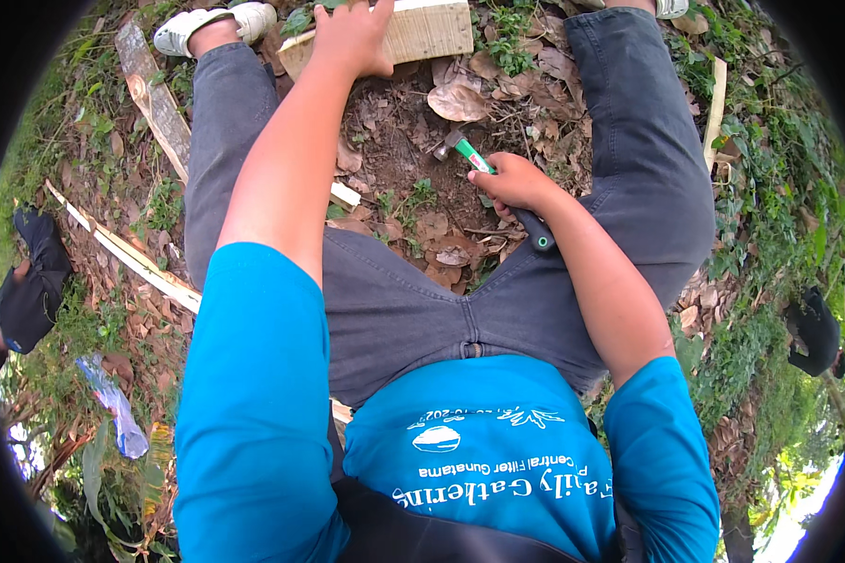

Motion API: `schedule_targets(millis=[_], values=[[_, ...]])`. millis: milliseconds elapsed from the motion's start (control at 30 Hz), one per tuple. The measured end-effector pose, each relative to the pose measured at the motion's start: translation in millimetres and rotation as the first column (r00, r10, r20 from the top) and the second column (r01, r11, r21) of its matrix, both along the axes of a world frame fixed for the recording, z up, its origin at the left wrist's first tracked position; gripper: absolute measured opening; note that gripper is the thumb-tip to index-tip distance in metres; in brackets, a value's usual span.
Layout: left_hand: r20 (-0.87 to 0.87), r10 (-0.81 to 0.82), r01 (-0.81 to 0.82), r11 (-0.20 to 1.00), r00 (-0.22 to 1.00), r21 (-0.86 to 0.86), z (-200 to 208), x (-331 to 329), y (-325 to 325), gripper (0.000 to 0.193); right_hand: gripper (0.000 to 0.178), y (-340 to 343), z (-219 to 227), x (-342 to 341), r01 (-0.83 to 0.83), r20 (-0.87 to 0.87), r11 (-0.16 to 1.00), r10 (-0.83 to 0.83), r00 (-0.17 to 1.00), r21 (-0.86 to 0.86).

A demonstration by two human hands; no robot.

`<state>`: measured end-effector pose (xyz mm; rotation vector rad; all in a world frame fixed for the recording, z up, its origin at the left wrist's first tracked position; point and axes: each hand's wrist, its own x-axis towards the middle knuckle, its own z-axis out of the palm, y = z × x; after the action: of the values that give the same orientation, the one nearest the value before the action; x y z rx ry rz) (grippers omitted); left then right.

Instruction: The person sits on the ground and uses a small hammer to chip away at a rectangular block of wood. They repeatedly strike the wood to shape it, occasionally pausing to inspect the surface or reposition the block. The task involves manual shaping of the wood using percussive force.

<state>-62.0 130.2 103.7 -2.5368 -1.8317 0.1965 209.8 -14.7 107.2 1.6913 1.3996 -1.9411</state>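
My left hand (352, 39) reaches forward to a pale wooden piece (432, 36) at the top of the view. Its thumb lies against the near face and its fingers go over the upper edge, partly cut off by the picture's rim. In my right hand (518, 183) is a hammer (477, 161) with a green and black handle, my fingers wrapped round it. The hammer's metal head points forward and left, over the soil between my legs, apart from the wood. The butt of the handle is near my right thigh.
Dry leaves (457, 101) and low plants cover the ground. A weathered plank (150, 94) and a long split strip (127, 251) lie left; another strip (715, 113) lies right. A crumpled plastic wrapper (115, 405) is at lower left. Other people in dark clothes (36, 286) are at both sides.
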Motion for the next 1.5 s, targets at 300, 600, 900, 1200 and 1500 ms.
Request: schedule_targets(millis=[300,600,900,1200,1500], values=[[0.466,0.039,-0.137,0.975,0.884,0.176,139,-3,-92,0.099,0.035,-34,95,40,0.276,-0.327,0.958,-0.238,0.915,0.076],[0.904,-0.413,-0.632,0.732,-0.112,0.256,320,-55,-275,0.067,0.030,-127,242,102,0.705,-0.753,0.697,-0.394,0.527,0.129],[0.523,-0.625,-0.744,0.667,-0.579,-0.026,358,-79,-376,0.099,0.037,-98,274,99,0.745,-0.926,0.666,-0.262,0.271,0.030],[0.050,-0.427,-0.427,0.878,-0.903,-0.217,324,-47,-333,0.082,0.028,-121,310,24,0.563,-0.863,0.763,-0.013,0.506,0.319],[0.218,-0.259,-0.299,0.938,-0.941,-0.175,329,-2,-314,0.075,0.041,-135,327,-28,0.514,-0.791,0.702,0.116,0.601,0.494]])
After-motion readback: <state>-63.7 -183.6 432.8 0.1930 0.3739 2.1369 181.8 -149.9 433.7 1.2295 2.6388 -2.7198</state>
